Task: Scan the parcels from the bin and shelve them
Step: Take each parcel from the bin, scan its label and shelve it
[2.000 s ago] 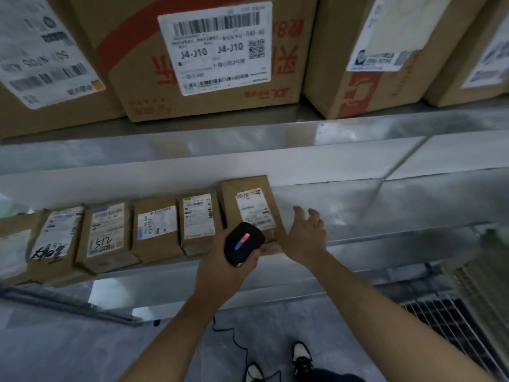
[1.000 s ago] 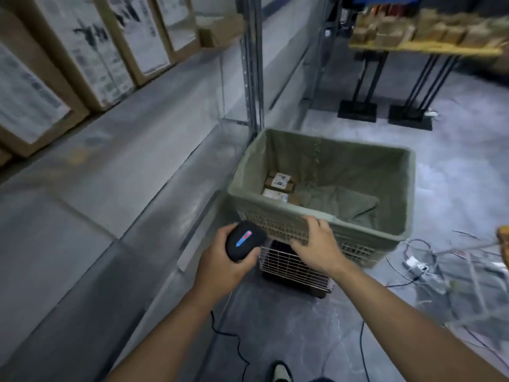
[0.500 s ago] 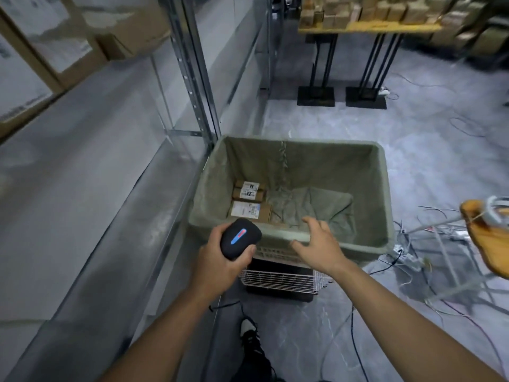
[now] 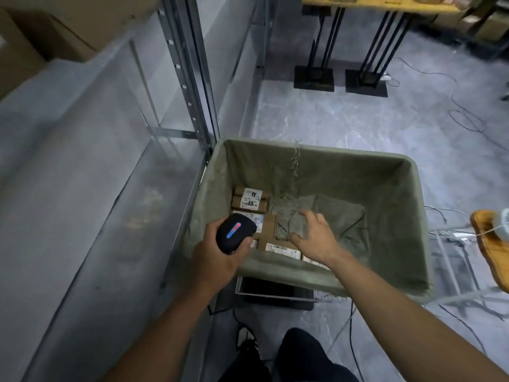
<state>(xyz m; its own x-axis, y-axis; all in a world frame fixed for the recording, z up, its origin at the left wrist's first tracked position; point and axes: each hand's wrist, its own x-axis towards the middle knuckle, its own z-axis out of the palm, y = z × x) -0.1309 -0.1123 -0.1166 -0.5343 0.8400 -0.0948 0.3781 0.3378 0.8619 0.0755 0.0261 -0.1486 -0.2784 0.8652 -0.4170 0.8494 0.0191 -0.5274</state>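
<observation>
A wire bin point(image 4: 391, 166) lined with green cloth stands on the floor in front of me. Several small brown parcels with white labels lie at its bottom left; one pair point(image 4: 250, 199) sits at the back and another parcel point(image 4: 281, 247) lies nearer me. My left hand point(image 4: 217, 257) grips a black scanner point(image 4: 234, 235) with a red and blue light, held over the bin's near left corner. My right hand point(image 4: 315, 238) reaches down into the bin with fingers spread, just above the nearer parcels and the bunched cloth, holding nothing.
A grey metal shelf point(image 4: 82, 188) runs along my left, with an upright post point(image 4: 192, 70) beside the bin. Brown cartons point(image 4: 33, 42) sit on the upper shelf. A yellow-topped table point(image 4: 371, 4) stands behind. Cables point(image 4: 465, 117) trail on the floor and a wire rack point(image 4: 454, 260) stands right.
I turned from the shelf's row of parcels to the bin. My right hand left the bin's near rim and went down inside it; my left hand brought the scanner over the bin.
</observation>
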